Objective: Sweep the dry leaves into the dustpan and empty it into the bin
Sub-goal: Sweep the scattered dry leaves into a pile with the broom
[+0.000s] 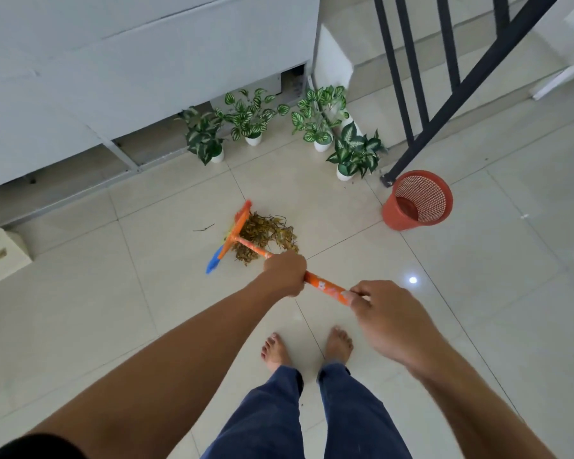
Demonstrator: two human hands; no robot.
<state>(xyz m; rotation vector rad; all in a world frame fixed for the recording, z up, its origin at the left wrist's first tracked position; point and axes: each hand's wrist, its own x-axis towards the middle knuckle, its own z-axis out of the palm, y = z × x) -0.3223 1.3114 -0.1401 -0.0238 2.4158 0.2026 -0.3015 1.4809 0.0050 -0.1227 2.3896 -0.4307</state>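
A heap of dry brown leaves [268, 236] lies on the pale floor tiles ahead of my feet. An orange broom [236, 231] with multicoloured bristles rests its head against the left side of the heap. My left hand [285, 271] grips the orange handle close to the head. My right hand [383, 313] holds the handle's upper end. A red mesh bin [418, 200] stands upright to the right of the heap. No dustpan is in view.
Several potted plants [253, 117] in white pots stand along the wall behind the heap. A dark stair railing [408, 104] comes down beside the bin. One loose twig [203, 228] lies left of the broom. A cream stool [0, 256] sits at the far left.
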